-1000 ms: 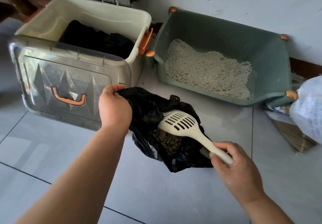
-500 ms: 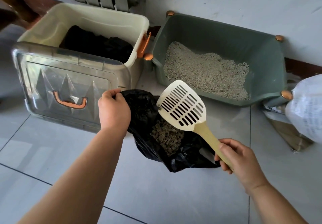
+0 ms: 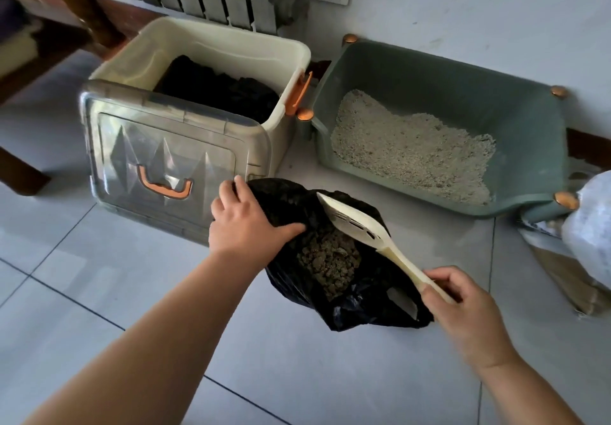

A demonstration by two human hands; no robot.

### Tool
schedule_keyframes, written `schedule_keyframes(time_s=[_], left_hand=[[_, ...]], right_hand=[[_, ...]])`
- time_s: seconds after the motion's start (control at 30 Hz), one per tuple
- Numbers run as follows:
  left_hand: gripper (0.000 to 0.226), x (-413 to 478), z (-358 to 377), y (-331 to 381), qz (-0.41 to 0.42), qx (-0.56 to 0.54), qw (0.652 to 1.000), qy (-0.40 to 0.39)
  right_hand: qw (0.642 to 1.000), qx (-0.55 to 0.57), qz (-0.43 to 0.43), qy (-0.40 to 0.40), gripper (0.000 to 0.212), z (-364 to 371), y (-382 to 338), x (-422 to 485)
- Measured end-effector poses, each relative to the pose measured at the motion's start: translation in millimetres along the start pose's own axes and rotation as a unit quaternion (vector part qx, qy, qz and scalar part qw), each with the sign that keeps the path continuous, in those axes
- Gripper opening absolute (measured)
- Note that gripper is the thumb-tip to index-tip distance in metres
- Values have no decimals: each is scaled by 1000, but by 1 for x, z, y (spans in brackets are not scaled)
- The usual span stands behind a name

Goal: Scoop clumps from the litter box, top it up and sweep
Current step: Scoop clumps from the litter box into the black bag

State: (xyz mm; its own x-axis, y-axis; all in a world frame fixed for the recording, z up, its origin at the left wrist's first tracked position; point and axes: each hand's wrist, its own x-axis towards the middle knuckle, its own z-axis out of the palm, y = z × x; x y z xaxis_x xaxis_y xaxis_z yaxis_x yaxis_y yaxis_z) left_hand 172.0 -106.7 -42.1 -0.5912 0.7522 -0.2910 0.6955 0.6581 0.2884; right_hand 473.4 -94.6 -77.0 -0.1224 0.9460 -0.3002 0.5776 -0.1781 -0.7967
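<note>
Black bag (image 3: 363,312) gripped at rim by our outstretched left hand (image 3: 244,223); our right hand (image 3: 463,309) grips tilted cream scoop (image 3: 357,223) above clumps (image 3: 330,259).

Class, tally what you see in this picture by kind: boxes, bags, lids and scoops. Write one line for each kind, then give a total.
Boxes: 2, cream storage bin and green litter box
Bags: 2, black bag and white sack
Lids: 1, clear lid
Scoops: 1, cream litter scoop
Total: 6
</note>
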Motion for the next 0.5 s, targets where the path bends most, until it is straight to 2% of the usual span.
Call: schedule_keyframes(time_s=[0.03, 0.1, 0.23, 0.37, 0.5], left_hand=[[129, -2, 8, 0, 16, 33, 999, -2], [117, -4, 21, -3, 44, 64, 997, 6], [87, 3, 24, -9, 54, -19, 998, 41], [65, 8, 18, -9, 60, -42, 995, 62], [59, 8, 13, -4, 49, -52, 995, 70]], right_hand=[[1000, -19, -7, 7, 19, -1, 0, -1], [998, -49, -22, 25, 18, 1, -2, -4], [995, -95, 0, 43, 10, 7, 2, -5], [994, -91, 14, 61, 10, 12, 6, -7], [994, -84, 17, 67, 8, 14, 4, -6]])
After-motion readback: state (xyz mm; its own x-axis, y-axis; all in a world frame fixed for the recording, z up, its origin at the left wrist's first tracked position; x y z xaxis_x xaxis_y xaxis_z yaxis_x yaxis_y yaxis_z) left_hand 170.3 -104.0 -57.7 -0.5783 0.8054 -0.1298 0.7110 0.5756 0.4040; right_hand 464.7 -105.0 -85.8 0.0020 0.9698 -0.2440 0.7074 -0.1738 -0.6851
